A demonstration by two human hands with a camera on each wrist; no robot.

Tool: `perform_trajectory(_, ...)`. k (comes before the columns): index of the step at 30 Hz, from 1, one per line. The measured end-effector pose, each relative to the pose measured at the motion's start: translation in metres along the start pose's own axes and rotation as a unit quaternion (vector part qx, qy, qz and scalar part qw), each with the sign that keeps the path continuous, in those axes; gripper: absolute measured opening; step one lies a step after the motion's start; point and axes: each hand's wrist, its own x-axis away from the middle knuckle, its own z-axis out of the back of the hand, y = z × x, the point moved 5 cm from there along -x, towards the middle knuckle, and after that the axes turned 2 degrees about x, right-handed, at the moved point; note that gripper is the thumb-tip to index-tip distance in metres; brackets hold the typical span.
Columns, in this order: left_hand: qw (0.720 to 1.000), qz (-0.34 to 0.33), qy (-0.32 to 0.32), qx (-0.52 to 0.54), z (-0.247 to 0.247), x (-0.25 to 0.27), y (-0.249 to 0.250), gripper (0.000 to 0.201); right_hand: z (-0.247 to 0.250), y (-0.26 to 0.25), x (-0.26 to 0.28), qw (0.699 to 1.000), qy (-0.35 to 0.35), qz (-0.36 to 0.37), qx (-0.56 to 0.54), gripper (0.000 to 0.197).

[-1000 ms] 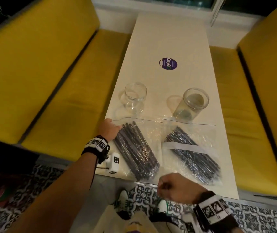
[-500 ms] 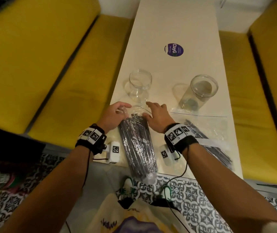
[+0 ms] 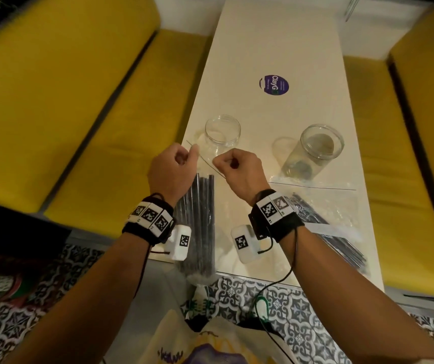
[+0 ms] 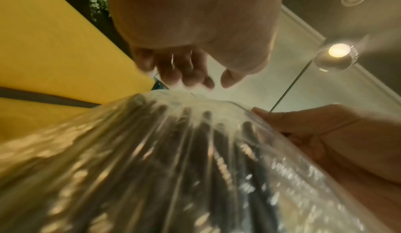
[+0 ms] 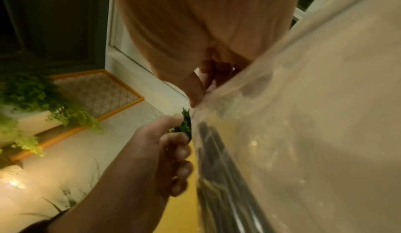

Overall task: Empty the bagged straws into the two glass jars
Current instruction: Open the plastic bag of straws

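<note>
A clear zip bag of black straws (image 3: 201, 227) hangs upright between my wrists, over the table's front edge. My left hand (image 3: 193, 151) pinches the left side of the bag's top edge. My right hand (image 3: 219, 163) pinches the right side. The left wrist view shows the straws in the bag (image 4: 195, 159) close up, below the left hand (image 4: 195, 77). In the right wrist view the right hand (image 5: 206, 85) pinches the bag's plastic (image 5: 282, 133). Beyond the hands stand two open glass jars, one on the left (image 3: 222, 130) and one on the right (image 3: 315, 148). A second bag of straws (image 3: 326, 224) lies flat on the right.
The white table (image 3: 276, 43) is long and narrow and carries a round purple sticker (image 3: 273, 84). Yellow bench cushions (image 3: 105, 132) run along both sides. Patterned floor tiles (image 3: 284, 311) show below the table's front edge.
The bag has come up off the table into an upright hang. Both hands have risen with it and shifted from its sides to pinching its top edge.
</note>
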Motion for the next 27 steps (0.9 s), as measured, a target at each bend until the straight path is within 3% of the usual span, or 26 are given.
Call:
perform_trajectory(3, 0.994, 0.008, -0.104, 0.025, -0.008, -0.004, 0.01, 0.048, -0.002, -0.009, 0.009, 0.999, -0.023, 0.009, -0.032, 0.01)
perform_trajectory(8, 0.977, -0.065, -0.163, 0.125, -0.008, -0.004, 0.024, 0.036, -0.005, -0.008, 0.014, 0.99, -0.092, -0.038, -0.099, 0.018)
perform_trajectory(12, 0.964, -0.115, -0.204, 0.128, -0.01, -0.003, 0.028, 0.034, 0.002, -0.014, 0.01, 0.985, -0.114, -0.095, -0.085, 0.043)
perform_trajectory(17, 0.959, -0.121, -0.213, 0.145, -0.007, 0.003, 0.034, 0.042, -0.004, -0.019, 0.005, 0.996, -0.06, -0.02, -0.06, 0.034)
perform_trajectory(23, 0.955, -0.124, -0.23, 0.141, -0.005, 0.008, 0.034, 0.036, -0.005, -0.024, 0.008, 0.999, -0.02, 0.004, -0.039, 0.033)
perform_trajectory(27, 0.962, -0.132, -0.188, 0.148, -0.001, 0.007, 0.035, 0.032, -0.004, -0.022, 0.009, 0.995, -0.009, -0.007, -0.098, 0.029)
